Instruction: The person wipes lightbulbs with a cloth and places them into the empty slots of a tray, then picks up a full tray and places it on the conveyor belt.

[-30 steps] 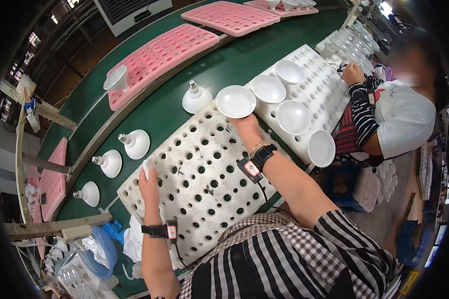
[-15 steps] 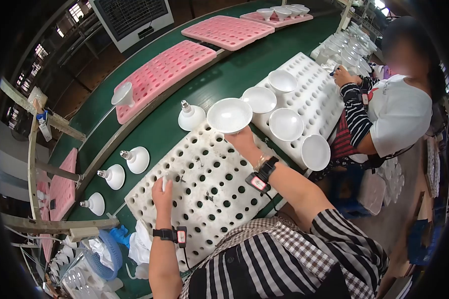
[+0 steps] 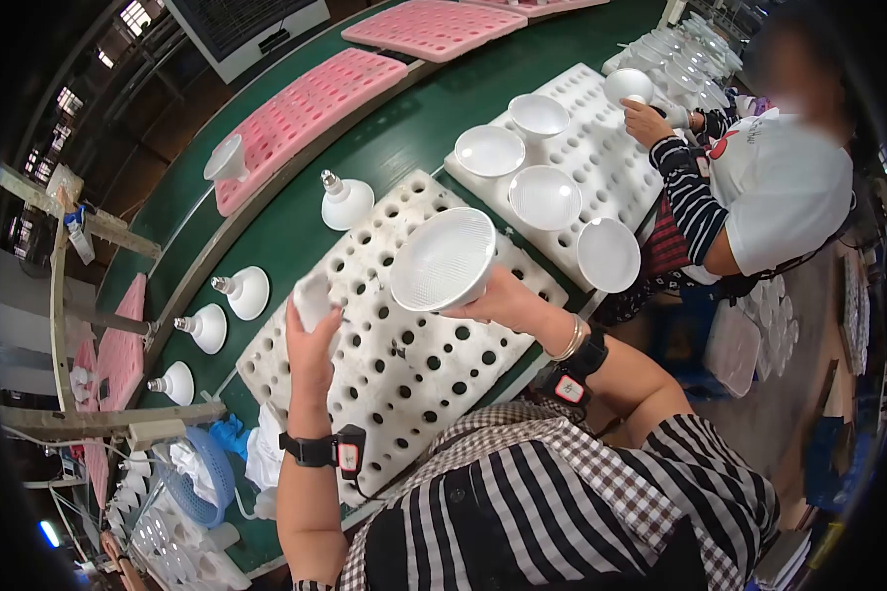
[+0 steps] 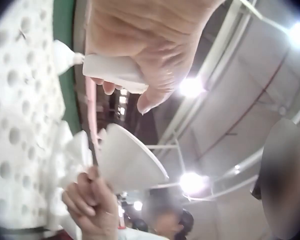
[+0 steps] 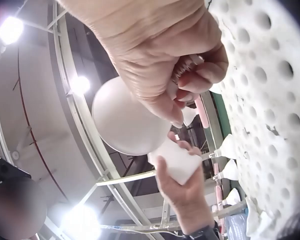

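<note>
My right hand (image 3: 512, 300) grips a white reflector bulb (image 3: 443, 258) by its metal screw base (image 5: 187, 67). The bulb's broad ribbed face is tilted up toward the head camera and to the left. In my left hand (image 3: 310, 350) is a white rectangular sponge block (image 5: 180, 162), pinched between thumb and fingers. The sponge is a short way left of the bulb, apart from it in the head view. Both hands are over a worn white foam board (image 3: 419, 399) full of holes.
Several bulbs, including one (image 3: 348, 204), stand face down on the green table beyond the board. A second foam board (image 3: 601, 133) holds bulbs face up. Pink trays (image 3: 306, 118) line the back. A person (image 3: 779, 217) works at the right; a blue basket (image 3: 225, 473) stands lower left.
My right hand has brought the bulb back from the second board's edge, over the near board and toward the sponge. My left hand has turned, showing more of the sponge.
</note>
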`<action>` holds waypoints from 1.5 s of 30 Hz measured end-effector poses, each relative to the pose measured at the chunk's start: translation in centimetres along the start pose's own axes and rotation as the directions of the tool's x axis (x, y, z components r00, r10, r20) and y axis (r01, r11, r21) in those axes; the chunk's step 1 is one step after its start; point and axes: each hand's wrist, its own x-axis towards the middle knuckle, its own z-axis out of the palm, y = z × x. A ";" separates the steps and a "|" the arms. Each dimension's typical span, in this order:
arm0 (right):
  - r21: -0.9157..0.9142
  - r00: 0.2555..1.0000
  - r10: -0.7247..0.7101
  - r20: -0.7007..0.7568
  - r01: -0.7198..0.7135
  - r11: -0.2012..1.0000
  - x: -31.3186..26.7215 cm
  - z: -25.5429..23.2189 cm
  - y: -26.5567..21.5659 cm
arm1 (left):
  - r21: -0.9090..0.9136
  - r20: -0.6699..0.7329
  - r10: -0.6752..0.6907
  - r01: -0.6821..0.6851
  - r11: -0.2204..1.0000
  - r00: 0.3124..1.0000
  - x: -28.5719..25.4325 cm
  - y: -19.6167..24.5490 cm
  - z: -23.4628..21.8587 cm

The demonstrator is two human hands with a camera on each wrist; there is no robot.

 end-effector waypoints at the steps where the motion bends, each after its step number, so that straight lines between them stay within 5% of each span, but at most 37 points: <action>1: -0.052 0.969 0.225 0.103 -0.220 0.974 -0.6 -0.1 -0.7 | -0.082 0.104 0.035 -0.026 0.996 0.994 -1.2 2.3 2.2; 5: -0.197 0.941 0.289 0.178 -0.254 0.947 -2.8 1.1 -2.0 | 0.228 0.462 0.093 -0.220 0.948 0.882 -3.9 6.7 6.1; 9: -0.135 0.924 0.265 0.275 -0.235 0.962 -4.8 1.5 -3.2 | 0.140 0.509 -0.042 -0.034 0.990 0.860 -5.0 6.3 6.9; 11: -0.115 0.958 0.189 0.216 -0.168 0.979 -5.2 1.9 -2.7 | 0.108 0.493 -0.065 0.013 0.994 0.867 -5.4 5.9 7.0; 13: -0.180 0.948 0.283 0.145 -0.256 0.950 -5.2 1.9 -3.1 | 0.070 0.468 -0.127 0.106 0.992 0.874 -5.5 5.7 6.7; 20: -0.248 0.920 0.384 0.080 -0.354 0.902 -5.2 2.3 -2.8 | 0.177 0.464 -0.077 -0.008 0.984 0.882 -6.6 4.4 5.7; 22: -0.220 0.921 0.374 0.111 -0.345 0.913 -5.2 2.3 -3.4 | 0.090 0.448 -0.182 0.159 0.983 0.875 -6.4 4.3 5.3; 25: -0.082 0.863 0.448 0.234 -0.441 0.894 -5.3 2.3 -2.8 | 0.075 0.446 -0.223 0.213 0.974 0.867 -6.5 4.2 4.8; 29: 0.047 0.813 0.443 0.378 -0.494 0.868 -5.4 2.0 -1.4 | 0.124 0.476 -0.205 0.166 0.978 0.855 -6.5 4.2 4.5; 31: 0.138 0.691 0.506 0.516 -0.650 0.747 -5.5 1.7 -0.5 | 0.128 0.500 -0.212 0.170 0.977 0.840 -6.7 4.7 4.5; 35: 0.131 0.691 0.536 0.485 -0.663 0.737 -6.2 1.9 -0.7 | 0.214 0.523 -0.257 0.167 0.963 0.812 -7.1 5.0 4.9; 41: -0.195 0.786 0.535 0.308 -0.499 0.845 -7.2 2.8 0.1 | 0.286 0.473 -0.272 0.146 0.947 0.838 -6.8 4.1 6.2; 43: -0.410 0.930 0.230 0.287 -0.098 0.907 -8.0 3.7 2.4 | 0.279 0.473 -0.298 0.180 0.943 0.829 -6.4 4.0 7.1; 45: -0.425 0.892 0.348 0.288 -0.206 0.881 -8.5 4.6 0.6 | 0.333 0.429 -0.365 0.231 0.914 0.826 -6.0 3.8 7.6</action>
